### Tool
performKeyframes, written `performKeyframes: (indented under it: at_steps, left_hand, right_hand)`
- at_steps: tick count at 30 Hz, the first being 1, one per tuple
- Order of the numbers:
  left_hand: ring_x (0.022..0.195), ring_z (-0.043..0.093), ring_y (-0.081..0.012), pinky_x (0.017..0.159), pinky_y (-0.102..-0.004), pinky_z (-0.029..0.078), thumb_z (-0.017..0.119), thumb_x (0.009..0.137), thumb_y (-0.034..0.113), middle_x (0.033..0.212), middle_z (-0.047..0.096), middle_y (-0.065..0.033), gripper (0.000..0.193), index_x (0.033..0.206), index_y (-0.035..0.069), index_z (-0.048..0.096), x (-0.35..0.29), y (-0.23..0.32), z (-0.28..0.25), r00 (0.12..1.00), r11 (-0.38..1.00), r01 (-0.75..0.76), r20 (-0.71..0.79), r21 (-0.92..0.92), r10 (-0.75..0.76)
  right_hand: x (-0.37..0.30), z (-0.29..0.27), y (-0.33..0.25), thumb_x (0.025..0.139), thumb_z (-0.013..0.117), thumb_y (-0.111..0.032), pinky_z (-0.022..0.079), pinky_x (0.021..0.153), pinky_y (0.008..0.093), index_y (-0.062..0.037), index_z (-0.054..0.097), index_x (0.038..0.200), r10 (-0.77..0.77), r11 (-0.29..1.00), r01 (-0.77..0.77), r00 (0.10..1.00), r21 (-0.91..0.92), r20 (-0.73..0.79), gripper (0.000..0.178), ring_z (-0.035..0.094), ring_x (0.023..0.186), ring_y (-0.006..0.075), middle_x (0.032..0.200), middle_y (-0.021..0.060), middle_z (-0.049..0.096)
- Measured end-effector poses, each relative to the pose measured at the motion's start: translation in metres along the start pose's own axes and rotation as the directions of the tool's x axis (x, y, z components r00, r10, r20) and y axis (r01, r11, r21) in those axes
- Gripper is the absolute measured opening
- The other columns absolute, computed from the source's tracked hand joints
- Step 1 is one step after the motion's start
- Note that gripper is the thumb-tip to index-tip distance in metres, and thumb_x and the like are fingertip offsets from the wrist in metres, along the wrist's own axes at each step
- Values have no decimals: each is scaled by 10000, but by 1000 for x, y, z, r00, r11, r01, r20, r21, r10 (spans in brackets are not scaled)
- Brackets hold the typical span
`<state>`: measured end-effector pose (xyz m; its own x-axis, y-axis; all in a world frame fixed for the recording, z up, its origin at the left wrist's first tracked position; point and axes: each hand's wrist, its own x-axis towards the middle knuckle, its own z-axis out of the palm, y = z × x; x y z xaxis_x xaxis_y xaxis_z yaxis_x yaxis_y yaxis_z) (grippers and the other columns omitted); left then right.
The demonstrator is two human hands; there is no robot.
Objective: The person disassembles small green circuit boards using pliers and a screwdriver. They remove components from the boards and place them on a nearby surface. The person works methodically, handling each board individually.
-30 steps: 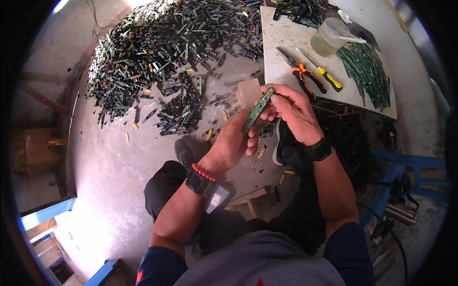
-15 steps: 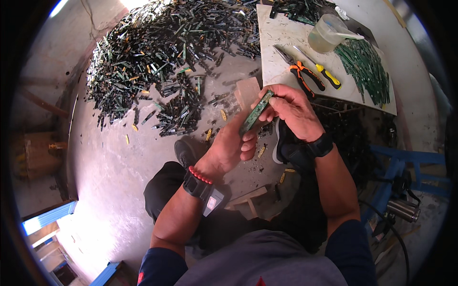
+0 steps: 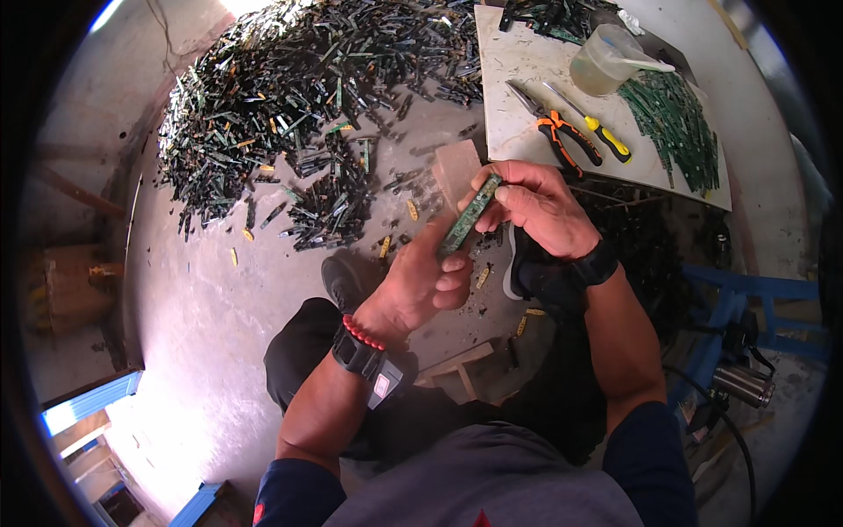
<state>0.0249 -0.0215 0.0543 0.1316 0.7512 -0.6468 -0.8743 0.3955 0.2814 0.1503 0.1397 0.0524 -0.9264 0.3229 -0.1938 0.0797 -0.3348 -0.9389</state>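
Between my two hands I hold a narrow green circuit board strip (image 3: 470,216), tilted with its far end up to the right. My left hand (image 3: 423,274) is closed round its near end, thumb along the side. At the far end, the thumb and fingers of my right hand (image 3: 536,209) pinch it. Small parts dot the strip's face; its underside is hidden. Beyond my right hand, pliers (image 3: 566,136) with orange and black handles and a yellow-handled screwdriver (image 3: 606,139) lie on a white board (image 3: 509,114).
A big heap of dark strips (image 3: 290,97) covers the floor at the far left. On the white board stand a clear plastic jug (image 3: 597,75) and a pile of green strips (image 3: 676,123). A brick-like block (image 3: 457,167) lies beyond my hands. A blue metal frame (image 3: 729,303) stands right.
Both hands have shifted very slightly, and the strip has turned a little so more of its face shows. My grip on it stays the same.
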Motion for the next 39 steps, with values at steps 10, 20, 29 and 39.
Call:
performKeyframes:
  at_steps: [10, 20, 29, 39]
  left_hand:
    - [393, 248, -75, 345, -203, 204, 326, 993, 482, 507, 311, 49, 468, 688, 140, 424, -6, 4, 5, 1000, 999, 13, 7, 50, -13]
    - [388, 237, -71, 338, -209, 191, 313, 991, 473, 498, 306, 42, 486, 663, 131, 423, -11, 1, -5, 983, 997, 78, 168, 7, -78]
    - [359, 212, -81, 344, -228, 203, 277, 990, 424, 475, 298, 33, 481, 625, 135, 399, -7, 2, -16, 981, 1000, 5, 194, -13, -2]
    - [435, 362, -133, 432, -273, 290, 264, 993, 429, 518, 390, -12, 519, 663, 72, 447, -4, -11, -10, 890, 834, -358, -115, 420, 441]
  right_hand:
    - [2, 8, 6, 928, 456, -136, 511, 739, 272, 5, 584, 1075, -43, 988, 40, 999, 149, 21, 240, 602, 755, 117, 1009, 96, 658]
    - [3, 4, 37, 933, 492, -179, 521, 760, 285, -21, 586, 1099, -11, 869, -46, 994, 492, 112, 248, 612, 807, 136, 1049, 126, 663]
    - [8, 13, 7, 926, 518, -134, 522, 755, 253, 3, 608, 1084, -14, 990, 8, 999, 138, 42, 227, 619, 790, 107, 981, 62, 648]
    - [0, 28, -5, 906, 512, -73, 524, 678, 240, 33, 611, 1008, -126, 979, 90, 971, -182, -201, 178, 614, 703, 99, 855, 43, 629]
